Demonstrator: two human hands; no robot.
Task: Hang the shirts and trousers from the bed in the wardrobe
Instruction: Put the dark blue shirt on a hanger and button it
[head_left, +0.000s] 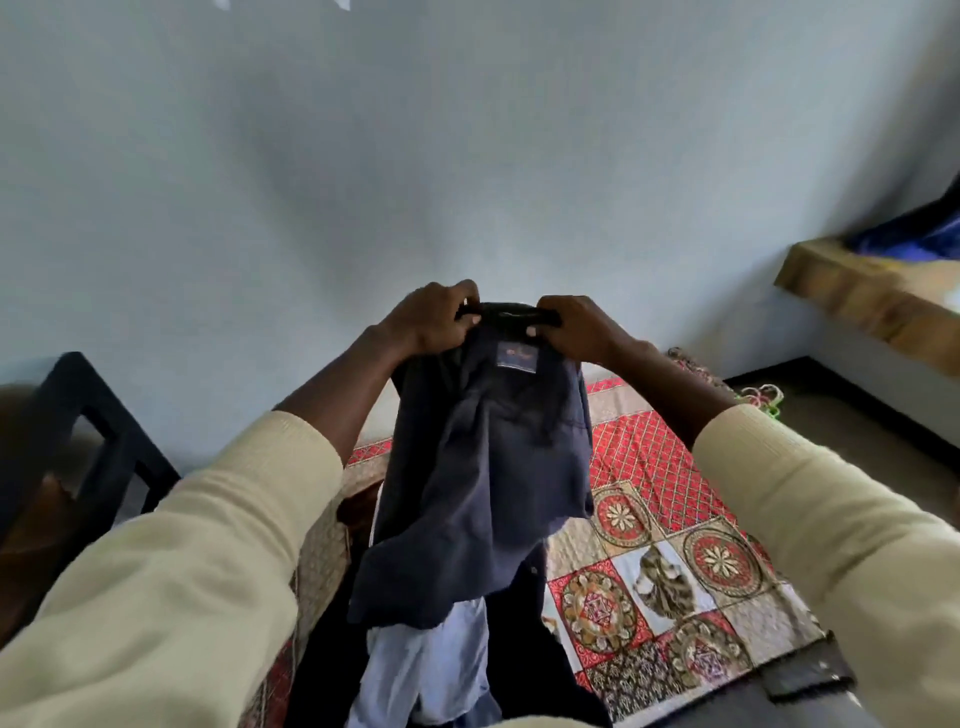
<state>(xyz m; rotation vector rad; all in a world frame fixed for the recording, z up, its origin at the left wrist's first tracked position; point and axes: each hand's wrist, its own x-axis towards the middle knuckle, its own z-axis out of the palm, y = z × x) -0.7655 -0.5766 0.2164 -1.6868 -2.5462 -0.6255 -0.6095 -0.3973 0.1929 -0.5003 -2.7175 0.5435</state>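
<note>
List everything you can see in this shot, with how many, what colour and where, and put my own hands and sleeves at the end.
Dark shirt: one, navy, held up by its collar in the centre, label facing the camera.
Light garment: one, pale blue, on the bed under the shirt.
Dark clothes: count unclear, black, beside the light garment.
Bedspread: one, red and beige patterned, over the bed.
Chair: one, black frame, far left.
Ledge: one, wood-patterned, right, with a blue cloth on it.
Wall: pale blue-grey, ahead.
Left hand: grip on the collar's left end.
Right hand: grip on the collar's right end.
Sleeves: two, cream.
</note>
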